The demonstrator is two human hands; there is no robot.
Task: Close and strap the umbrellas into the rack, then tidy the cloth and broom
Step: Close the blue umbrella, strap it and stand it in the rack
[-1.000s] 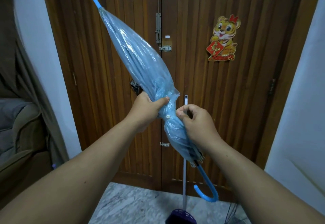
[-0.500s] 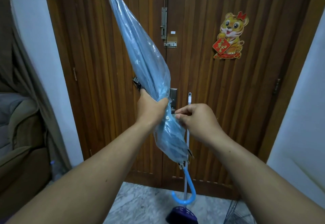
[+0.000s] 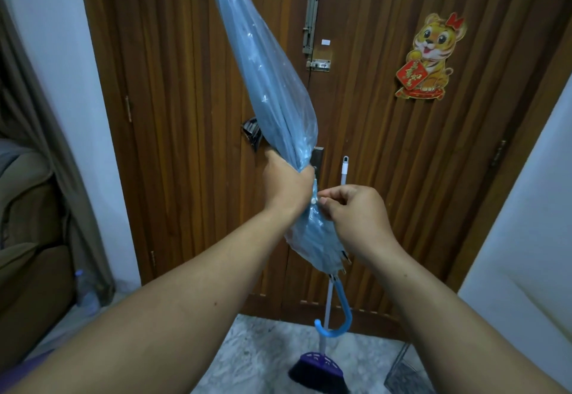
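Head view is giving me a closed blue umbrella [image 3: 272, 84] slanting across the wooden door [image 3: 387, 177], its tip running off the top edge and its hooked handle [image 3: 339, 319] hanging low, just above the floor [image 3: 263, 353]. My left hand [image 3: 286, 183] is gripping the bunched canopy at its waist, fingers curled tight round it. My right hand [image 3: 356, 211] is sitting just beside it, thumb and forefinger pinching at the small white snap [image 3: 313, 200] on the canopy. I am seeing a broom [image 3: 318, 372] leaning upright against the door directly behind the umbrella. White walls [image 3: 526, 223] are crowding both sides, a sofa [image 3: 31, 238] is filling the left edge, and a wire rack corner [image 3: 402, 372] is peeking in at lower right; I cannot tell what it is holding.
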